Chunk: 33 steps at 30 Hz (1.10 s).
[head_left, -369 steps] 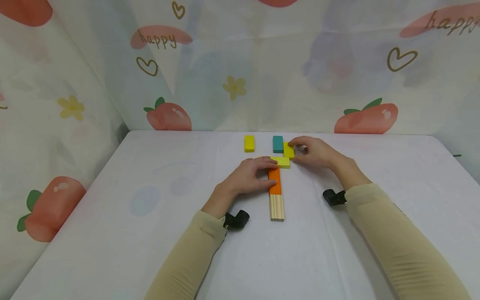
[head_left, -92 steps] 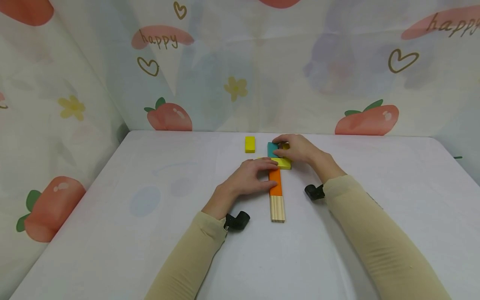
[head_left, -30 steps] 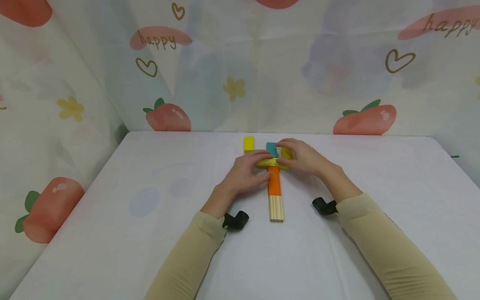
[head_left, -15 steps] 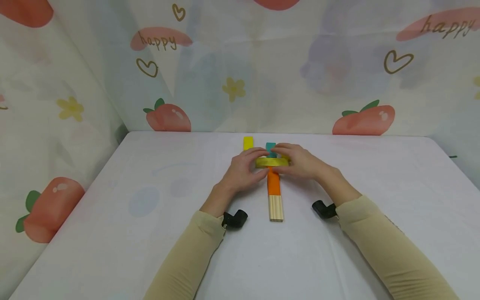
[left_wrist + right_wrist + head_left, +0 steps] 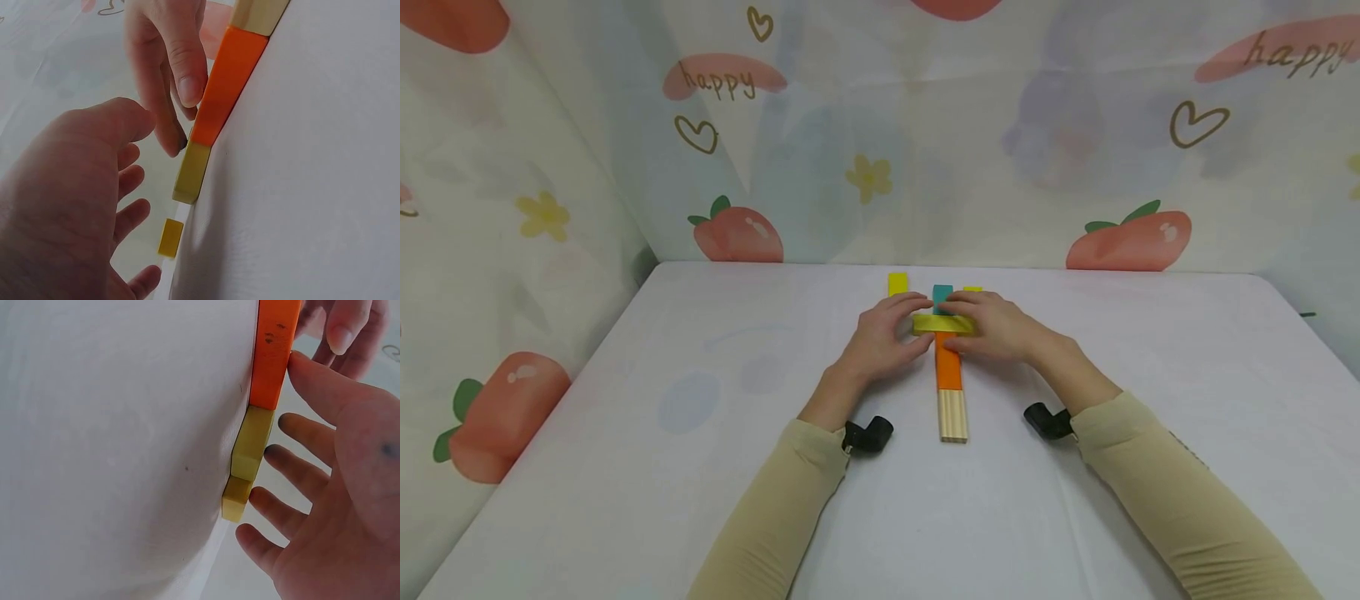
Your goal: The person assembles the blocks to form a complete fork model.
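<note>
Wooden blocks lie in a cross-like row on the table. A plain wood block (image 5: 952,417) is nearest, then an orange block (image 5: 947,367), a yellow-green block (image 5: 945,324) set crosswise, and a teal block (image 5: 942,296) beyond it. My left hand (image 5: 876,337) arches at the crossbar's left end; in the left wrist view its loosely bent fingers hold nothing. From the other side, my right hand (image 5: 1000,327) reaches over the crossbar. In the right wrist view its thumb is at the orange block's edge, and its spread fingers lie along the yellow-green block and a yellow block (image 5: 236,499).
Another yellow block (image 5: 897,284) stands apart at the far left of the row, partly behind my left fingers. White cloth covers the table (image 5: 700,500). A printed curtain (image 5: 955,150) rises behind the table's far edge. Black wrist cameras (image 5: 869,434) jut out below both hands.
Over the earlier frames the teal block shifted left to beyond the crossbar's middle. My right hand left the yellow block's side and came left over the crossbar; my left hand drew slightly back from the crossbar.
</note>
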### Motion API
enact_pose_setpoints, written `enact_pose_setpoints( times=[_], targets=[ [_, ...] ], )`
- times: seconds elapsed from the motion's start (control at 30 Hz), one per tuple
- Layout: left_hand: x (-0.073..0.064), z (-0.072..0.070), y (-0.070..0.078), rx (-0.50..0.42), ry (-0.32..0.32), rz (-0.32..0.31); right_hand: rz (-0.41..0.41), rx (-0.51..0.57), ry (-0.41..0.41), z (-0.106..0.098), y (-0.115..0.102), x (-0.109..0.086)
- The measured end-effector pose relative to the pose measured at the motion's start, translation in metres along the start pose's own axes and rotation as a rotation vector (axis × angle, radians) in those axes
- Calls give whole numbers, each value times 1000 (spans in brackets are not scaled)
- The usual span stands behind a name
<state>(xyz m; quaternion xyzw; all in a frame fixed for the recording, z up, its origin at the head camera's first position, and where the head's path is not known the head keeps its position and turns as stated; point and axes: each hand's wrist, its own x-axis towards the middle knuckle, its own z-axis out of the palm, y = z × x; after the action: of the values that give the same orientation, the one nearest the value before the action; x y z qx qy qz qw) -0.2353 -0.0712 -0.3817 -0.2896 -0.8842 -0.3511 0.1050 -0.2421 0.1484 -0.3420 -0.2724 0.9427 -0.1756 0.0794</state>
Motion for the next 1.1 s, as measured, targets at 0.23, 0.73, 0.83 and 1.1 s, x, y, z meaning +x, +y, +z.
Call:
enact_pose_setpoints(
  times=[0.23,0.73,0.83,1.1],
  targets=[
    [2,-2,0,17,-17,-33,2,-24,-18,-2,-1,0],
    [8,-10,-2,6,-34,-102,19,-41,-32,-8,-2,2],
    [8,-12,-2,19,-42,-115,12,-50,-30,-7,-3,2],
    [11,-16,-8,72,-65,-148,20,-75,-45,-3,-4,1]
  ],
)
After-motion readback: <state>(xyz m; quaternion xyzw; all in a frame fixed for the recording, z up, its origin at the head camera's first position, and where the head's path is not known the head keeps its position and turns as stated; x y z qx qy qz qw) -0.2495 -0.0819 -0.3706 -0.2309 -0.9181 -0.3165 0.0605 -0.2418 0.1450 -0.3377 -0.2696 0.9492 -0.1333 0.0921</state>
